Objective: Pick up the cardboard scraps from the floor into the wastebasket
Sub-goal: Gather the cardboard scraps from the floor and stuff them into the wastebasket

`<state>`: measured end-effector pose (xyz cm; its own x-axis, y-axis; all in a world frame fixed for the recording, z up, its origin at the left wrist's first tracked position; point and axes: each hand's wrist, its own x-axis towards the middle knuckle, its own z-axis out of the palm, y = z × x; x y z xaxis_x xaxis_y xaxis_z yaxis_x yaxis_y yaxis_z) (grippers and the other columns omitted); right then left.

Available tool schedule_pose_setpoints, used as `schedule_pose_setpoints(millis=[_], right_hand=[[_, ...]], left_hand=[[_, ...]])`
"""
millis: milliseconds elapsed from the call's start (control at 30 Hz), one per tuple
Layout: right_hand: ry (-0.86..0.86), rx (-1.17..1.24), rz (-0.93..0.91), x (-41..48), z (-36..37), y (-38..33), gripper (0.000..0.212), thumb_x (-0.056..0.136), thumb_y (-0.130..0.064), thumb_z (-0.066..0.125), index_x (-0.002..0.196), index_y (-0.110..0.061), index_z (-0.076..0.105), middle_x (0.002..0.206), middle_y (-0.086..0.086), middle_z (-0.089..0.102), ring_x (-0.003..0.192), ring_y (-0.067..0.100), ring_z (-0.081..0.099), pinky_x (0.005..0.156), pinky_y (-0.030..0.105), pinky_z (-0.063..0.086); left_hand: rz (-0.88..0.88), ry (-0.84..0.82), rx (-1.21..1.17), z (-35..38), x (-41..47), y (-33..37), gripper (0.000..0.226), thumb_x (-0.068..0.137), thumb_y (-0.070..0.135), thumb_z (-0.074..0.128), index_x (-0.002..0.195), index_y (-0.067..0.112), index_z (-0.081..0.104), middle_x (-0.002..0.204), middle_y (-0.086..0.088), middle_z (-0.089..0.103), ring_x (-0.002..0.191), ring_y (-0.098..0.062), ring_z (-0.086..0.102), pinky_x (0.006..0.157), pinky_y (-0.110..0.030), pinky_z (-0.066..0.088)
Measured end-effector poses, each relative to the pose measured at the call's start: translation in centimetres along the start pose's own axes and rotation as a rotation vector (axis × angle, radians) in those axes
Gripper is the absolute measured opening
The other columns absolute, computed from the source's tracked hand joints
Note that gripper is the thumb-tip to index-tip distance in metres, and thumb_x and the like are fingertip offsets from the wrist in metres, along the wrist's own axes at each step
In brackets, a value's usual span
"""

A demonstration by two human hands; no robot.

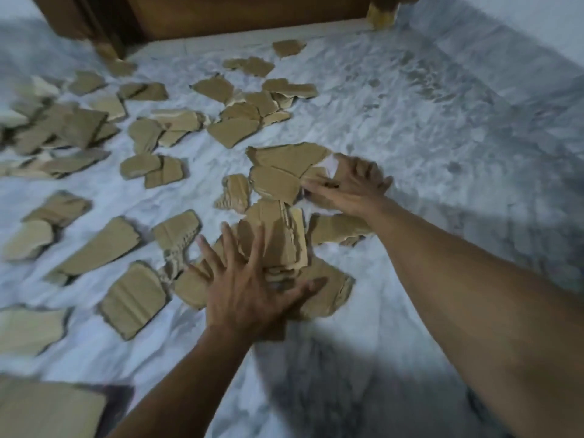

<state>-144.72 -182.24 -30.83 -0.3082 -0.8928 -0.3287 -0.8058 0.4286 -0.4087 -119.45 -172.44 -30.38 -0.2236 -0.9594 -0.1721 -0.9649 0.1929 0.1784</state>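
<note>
Several torn brown cardboard scraps lie scattered over the white marble floor. A heap of overlapping scraps sits in the middle. My left hand presses flat on the near side of that heap, fingers spread and straight. Farther out, my right hand lies flat with its fingers on the edge of a large scrap at the heap's far right. Neither hand grips anything. No wastebasket is in view.
More scraps spread toward the far left. A wooden door and frame stand at the back. A large flat cardboard piece lies at the bottom left corner. A grey wall rises at the right.
</note>
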Motion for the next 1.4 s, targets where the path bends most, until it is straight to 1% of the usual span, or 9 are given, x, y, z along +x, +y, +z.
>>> schedule_pose_setpoints(millis=[100,333,500,767,900,1000,1167,1300,1400], right_hand=[[-0.066,-0.116,-0.11,-1.6,2.4,-2.1,0.111,0.057,-0.108,0.023,0.155,-0.057,0.011,0.17,-0.008,-0.008,0.154,0.037,-0.017,0.115,0.07,-0.007],[0.083,-0.046,-0.266,-5.6,3.5,-2.0,0.073,0.092,-0.072,0.049,0.156,-0.046,0.026,0.168,-0.002,0.015,0.155,0.024,0.005,0.122,0.054,0.003],[0.102,0.013,0.108,-7.5,4.8,-2.0,0.097,0.082,-0.091,0.003,0.162,-0.036,0.0,0.17,0.009,-0.011,0.153,0.038,-0.018,0.117,0.065,-0.014],[0.334,-0.149,-0.072,-8.8,8.5,-7.0,0.068,0.093,-0.067,0.045,0.144,-0.022,0.042,0.142,0.021,0.041,0.124,0.038,0.039,0.101,0.047,0.031],[0.35,-0.166,-0.159,-10.1,9.4,-7.9,0.066,0.099,-0.063,0.034,0.143,-0.016,0.047,0.137,0.024,0.043,0.117,0.038,0.043,0.1,0.045,0.035],[0.327,-0.133,-0.169,-11.1,9.3,-8.1,0.07,0.1,-0.067,0.02,0.14,-0.021,0.055,0.139,0.018,0.045,0.119,0.037,0.043,0.103,0.046,0.033],[0.313,-0.157,-0.105,-11.9,7.7,-7.0,0.059,0.101,-0.061,0.033,0.156,-0.038,0.032,0.16,0.009,0.031,0.141,0.037,0.026,0.11,0.055,0.02],[0.151,-0.073,0.396,-14.2,7.4,-5.2,0.091,0.09,-0.081,0.018,0.162,-0.027,0.001,0.162,0.023,0.011,0.144,0.043,0.016,0.113,0.062,0.018],[0.211,-0.061,0.38,-15.8,9.1,-5.9,0.091,0.093,-0.077,0.02,0.161,-0.019,0.008,0.154,0.023,0.021,0.133,0.04,0.026,0.106,0.053,0.025]], left_hand=[[-0.066,-0.02,-0.077,1.6,-0.7,-2.5,0.118,0.06,0.107,0.006,0.158,0.044,-0.011,0.169,-0.011,-0.016,0.151,-0.046,-0.018,0.116,-0.069,-0.013],[-0.075,0.254,-0.144,1.8,1.4,-3.4,0.103,0.083,0.092,0.018,0.162,0.027,0.007,0.166,-0.013,0.022,0.153,-0.035,0.015,0.122,-0.054,0.009],[-0.115,0.238,-0.081,1.6,3.1,-3.6,0.097,0.088,0.085,0.013,0.159,0.019,0.018,0.159,-0.013,0.032,0.142,-0.038,0.03,0.112,-0.054,0.023],[-0.16,0.212,-0.095,1.1,3.3,-4.4,0.085,0.097,0.07,0.036,0.159,0.013,0.02,0.143,-0.017,0.047,0.125,-0.043,0.045,0.095,-0.053,0.04],[-0.122,0.242,-0.276,0.6,3.9,-5.1,0.056,0.099,0.037,0.037,0.146,0.007,0.039,0.124,-0.026,0.055,0.11,-0.049,0.054,0.084,-0.052,0.045],[-0.172,0.25,-0.364,-0.6,3.5,-4.1,0.058,0.103,0.053,0.031,0.129,0.006,0.053,0.12,-0.027,0.059,0.111,-0.046,0.055,0.091,-0.051,0.045],[-0.332,0.1,-0.081,-1.4,2.9,-3.4,0.088,0.082,0.085,0.045,0.139,0.018,0.054,0.155,-0.019,0.036,0.145,-0.044,0.026,0.111,-0.061,0.026],[-0.406,-0.086,-0.131,-0.7,3.3,-6.2,0.136,0.047,0.111,0.019,0.16,0.038,0.001,0.166,-0.021,-0.02,0.149,-0.054,-0.017,0.113,-0.078,0.002],[-0.344,-0.101,-0.09,-0.5,2.7,-6.4,0.125,0.055,0.108,0.017,0.159,0.039,0.004,0.167,-0.024,-0.005,0.151,-0.053,-0.004,0.114,-0.076,0.005]])
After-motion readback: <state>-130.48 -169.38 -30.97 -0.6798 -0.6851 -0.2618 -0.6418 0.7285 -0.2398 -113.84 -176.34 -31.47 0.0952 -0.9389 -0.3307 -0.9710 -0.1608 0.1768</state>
